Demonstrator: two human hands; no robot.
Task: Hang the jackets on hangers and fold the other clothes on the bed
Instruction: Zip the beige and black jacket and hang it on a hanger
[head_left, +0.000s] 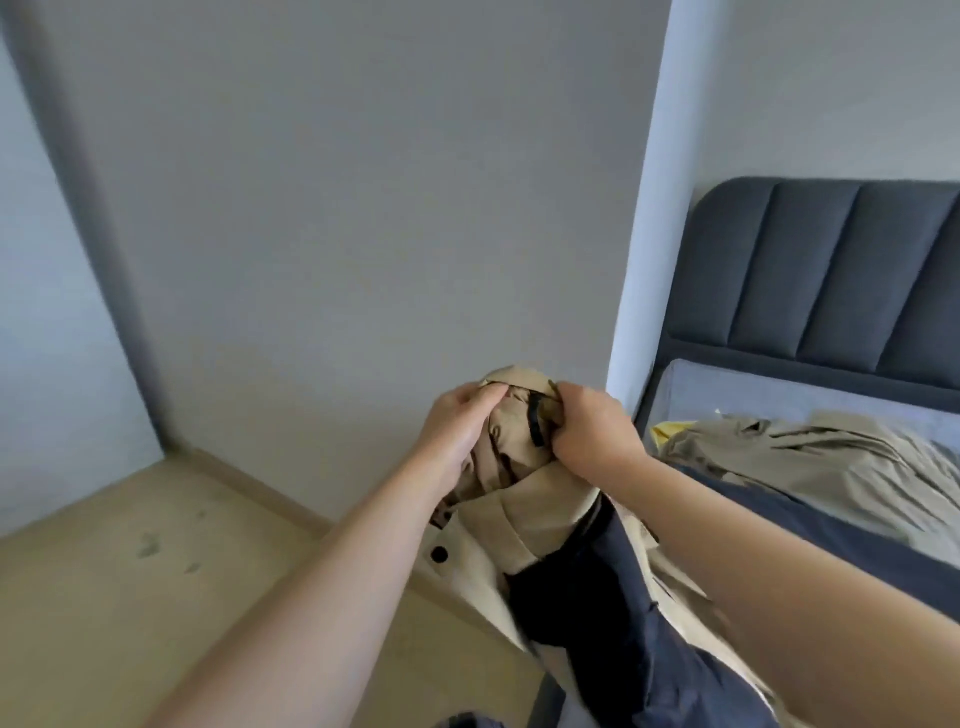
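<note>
Honestly, the beige jacket (545, 499), held up left of the bed (779, 389), looks soft and floppy, so the left hand (457, 426) and right hand (592, 431) both clutch its bunched top end, probably the best spot.

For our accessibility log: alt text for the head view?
Left hand and right hand grip the bunched top of a beige jacket before a grey wall. At right, an olive garment lies on a bed.
</note>
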